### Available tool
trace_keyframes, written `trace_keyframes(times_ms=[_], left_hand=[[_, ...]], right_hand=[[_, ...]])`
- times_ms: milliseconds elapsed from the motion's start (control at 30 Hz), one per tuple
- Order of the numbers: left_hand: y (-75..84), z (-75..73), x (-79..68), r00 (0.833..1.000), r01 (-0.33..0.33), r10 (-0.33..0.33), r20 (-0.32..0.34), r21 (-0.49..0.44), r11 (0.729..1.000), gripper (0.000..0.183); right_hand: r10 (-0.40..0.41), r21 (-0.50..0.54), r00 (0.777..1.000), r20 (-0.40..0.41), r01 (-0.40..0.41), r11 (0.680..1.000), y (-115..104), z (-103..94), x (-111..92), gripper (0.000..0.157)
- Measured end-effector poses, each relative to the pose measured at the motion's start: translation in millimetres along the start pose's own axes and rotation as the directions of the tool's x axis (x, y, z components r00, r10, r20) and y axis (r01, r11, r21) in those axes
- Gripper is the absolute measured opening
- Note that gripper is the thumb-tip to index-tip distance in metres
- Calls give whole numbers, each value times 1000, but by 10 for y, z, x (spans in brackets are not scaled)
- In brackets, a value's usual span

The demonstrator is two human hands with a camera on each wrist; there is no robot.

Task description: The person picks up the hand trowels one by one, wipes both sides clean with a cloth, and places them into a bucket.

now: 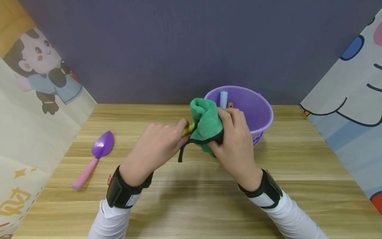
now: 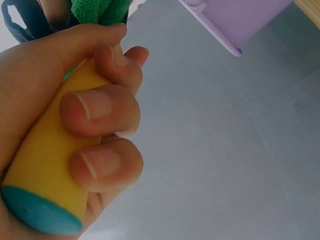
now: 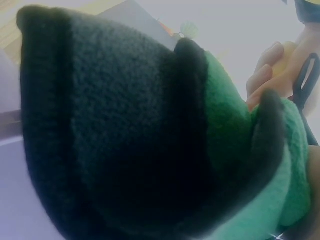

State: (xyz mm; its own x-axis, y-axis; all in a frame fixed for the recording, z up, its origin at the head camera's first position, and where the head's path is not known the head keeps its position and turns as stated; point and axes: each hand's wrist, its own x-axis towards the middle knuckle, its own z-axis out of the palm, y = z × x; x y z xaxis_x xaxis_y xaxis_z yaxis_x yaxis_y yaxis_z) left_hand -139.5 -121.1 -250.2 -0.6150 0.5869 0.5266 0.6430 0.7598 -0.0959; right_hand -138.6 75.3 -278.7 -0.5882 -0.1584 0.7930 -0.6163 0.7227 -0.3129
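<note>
Wood-grain desk (image 1: pixel 191 212) fills the lower field. Nearest the viewer, white sleeves (image 1: pixel 111 219) enter from below, each wrist bearing a black band (image 1: pixel 265 189). Left hand (image 1: pixel 159 142): fingers curled round a yellow handle (image 2: pixel 45 145) with a teal butt. Right hand (image 1: pixel 237 139): fingers bent over the right side of a green cloth (image 1: pixel 207 122), thumb below, pinching it.

Location of cloth: above the desk, between the two hands, to the right of the left hand and directly against the right. Handle's long axis slants from the left palm up and rightward, its far end meeting the cloth; whether that end sits inside or behind the fold cannot be determined. Cloth condition: plush, bunched, folded at the top, edged in black. One black strap (image 1: pixel 180 154) hangs beside the left hand.

Left of both hands, a trowel (image 1: pixel 96 158) lies on the desk, purple blade pointing away. Beyond the right hand stands a purple bucket (image 1: pixel 253 103), holding a light-blue rod (image 1: pixel 223 99) and a small brown item (image 1: pixel 230 105); other contents obscured. Farthest back: a dark wall (image 1: pixel 179 49), flanked by printed panels (image 1: pixel 352 113).
</note>
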Motion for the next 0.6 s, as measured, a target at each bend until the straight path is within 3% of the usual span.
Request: trace_keyframes(times_ms=[600], left_hand=[[-13,10,-6,1000,-10,10,-13,5,1000,20]], right_hand=[[3,-8,1000,1,-3,1000,2,3,-5,58]])
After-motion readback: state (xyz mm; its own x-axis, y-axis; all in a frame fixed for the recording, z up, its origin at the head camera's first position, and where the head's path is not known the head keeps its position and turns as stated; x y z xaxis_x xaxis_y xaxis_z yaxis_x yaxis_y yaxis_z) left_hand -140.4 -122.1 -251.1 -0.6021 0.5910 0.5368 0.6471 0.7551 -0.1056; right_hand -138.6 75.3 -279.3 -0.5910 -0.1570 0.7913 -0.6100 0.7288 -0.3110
